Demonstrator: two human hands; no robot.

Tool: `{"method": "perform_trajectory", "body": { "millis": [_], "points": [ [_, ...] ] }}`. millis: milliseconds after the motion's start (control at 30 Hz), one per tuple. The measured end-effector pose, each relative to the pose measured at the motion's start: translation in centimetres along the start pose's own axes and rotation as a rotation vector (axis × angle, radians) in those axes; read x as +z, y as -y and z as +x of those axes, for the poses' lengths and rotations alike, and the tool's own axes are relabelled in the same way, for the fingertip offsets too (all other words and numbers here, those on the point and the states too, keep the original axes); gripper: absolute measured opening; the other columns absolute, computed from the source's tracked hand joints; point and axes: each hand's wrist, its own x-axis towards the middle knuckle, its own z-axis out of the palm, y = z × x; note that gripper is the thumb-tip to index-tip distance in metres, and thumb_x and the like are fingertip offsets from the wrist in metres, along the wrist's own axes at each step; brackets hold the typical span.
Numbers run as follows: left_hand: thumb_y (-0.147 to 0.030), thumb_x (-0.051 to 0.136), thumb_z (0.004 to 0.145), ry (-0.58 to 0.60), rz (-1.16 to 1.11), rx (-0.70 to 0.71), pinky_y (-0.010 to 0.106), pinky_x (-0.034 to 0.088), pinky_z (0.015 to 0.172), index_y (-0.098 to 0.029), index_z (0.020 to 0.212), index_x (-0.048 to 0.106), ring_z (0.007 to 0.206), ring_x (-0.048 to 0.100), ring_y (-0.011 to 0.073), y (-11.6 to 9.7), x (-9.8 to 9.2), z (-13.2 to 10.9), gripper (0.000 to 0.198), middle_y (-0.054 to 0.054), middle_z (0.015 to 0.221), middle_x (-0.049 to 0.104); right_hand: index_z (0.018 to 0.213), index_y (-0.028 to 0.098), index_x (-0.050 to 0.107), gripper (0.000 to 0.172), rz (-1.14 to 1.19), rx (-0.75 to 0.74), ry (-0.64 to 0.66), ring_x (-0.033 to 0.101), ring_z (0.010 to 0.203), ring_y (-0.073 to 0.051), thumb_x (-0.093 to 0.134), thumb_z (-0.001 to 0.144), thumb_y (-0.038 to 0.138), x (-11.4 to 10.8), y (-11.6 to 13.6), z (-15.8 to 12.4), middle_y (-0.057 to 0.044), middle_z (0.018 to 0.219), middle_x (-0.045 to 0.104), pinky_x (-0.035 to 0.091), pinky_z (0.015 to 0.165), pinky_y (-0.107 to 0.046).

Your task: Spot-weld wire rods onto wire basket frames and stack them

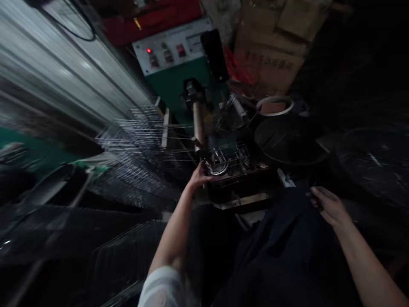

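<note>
My left hand (200, 175) is at the near left corner of a wire rack (234, 160), its thumb and fingers closed on the edge. A shiny curved metal piece (219, 168) sits at the rack, just right of the fingers. Above the hand, a rod-like machine arm (198, 123) reaches down from the green machine (175, 87). My right hand (329, 207) hovers at the right beside dark cloth over my lap, apart from the rack. Its fingers are curled together; whatever they hold, if anything, is lost in the dark and blur.
A pile of wire racks (137, 145) stands left of the machine. Its control panel (172, 47) shows a lit red lamp, with a black phone-like slab (214, 55) beside it. Right are a dark round pan or basin (290, 138) and a pale ring (275, 105); cardboard boxes (271, 51) stand behind.
</note>
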Motion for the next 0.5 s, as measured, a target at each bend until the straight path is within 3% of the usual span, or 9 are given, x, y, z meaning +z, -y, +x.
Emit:
{"method": "perform_trajectory", "body": {
  "millis": [67, 233, 367, 500],
  "points": [
    [-0.037, 0.097, 0.044, -0.022, -0.013, 0.011, 0.054, 0.047, 0.107, -0.015, 0.15, 0.031, 0.129, 0.054, 0.0399, 0.3, 0.0, -0.1, 0.127, 0.023, 0.146, 0.046, 0.074, 0.021, 0.066, 0.049, 0.055, 0.078, -0.017, 0.051, 0.046, -0.01, 0.092, 0.046, 0.052, -0.1, -0.8, 0.3, -0.004, 0.067, 0.067, 0.037, 0.037, -0.021],
    [-0.038, 0.096, 0.047, 0.007, -0.049, 0.042, 0.052, 0.044, 0.11, -0.017, 0.15, 0.029, 0.134, 0.049, 0.0383, 0.3, 0.0, -0.9, 0.125, 0.023, 0.15, 0.043, 0.074, 0.023, 0.066, 0.042, 0.07, 0.023, 0.002, 0.048, 0.045, -0.011, 0.09, 0.052, 0.05, 0.3, -0.6, -0.6, -0.006, 0.065, 0.063, 0.035, 0.038, -0.026],
    [-0.043, 0.091, 0.056, 0.037, 0.04, 0.017, 0.05, 0.046, 0.109, -0.022, 0.154, 0.016, 0.135, 0.049, 0.0354, 0.7, 0.2, -1.0, 0.125, 0.02, 0.15, 0.044, 0.082, 0.02, 0.064, 0.053, 0.03, -0.024, 0.007, 0.051, 0.048, -0.011, 0.085, 0.054, 0.06, 0.6, 0.3, -1.4, -0.005, 0.069, 0.068, 0.037, 0.042, -0.024],
    [-0.048, 0.089, 0.055, -0.029, 0.158, 0.048, 0.05, 0.052, 0.101, -0.02, 0.15, 0.022, 0.127, 0.057, 0.036, 0.6, 0.5, 0.0, 0.119, 0.018, 0.142, 0.053, 0.083, 0.018, 0.061, 0.055, -0.066, -0.086, -0.002, 0.055, 0.05, -0.012, 0.077, 0.063, 0.067, 0.7, 0.2, -1.4, -0.007, 0.074, 0.072, 0.041, 0.044, -0.024]
  ]
}}
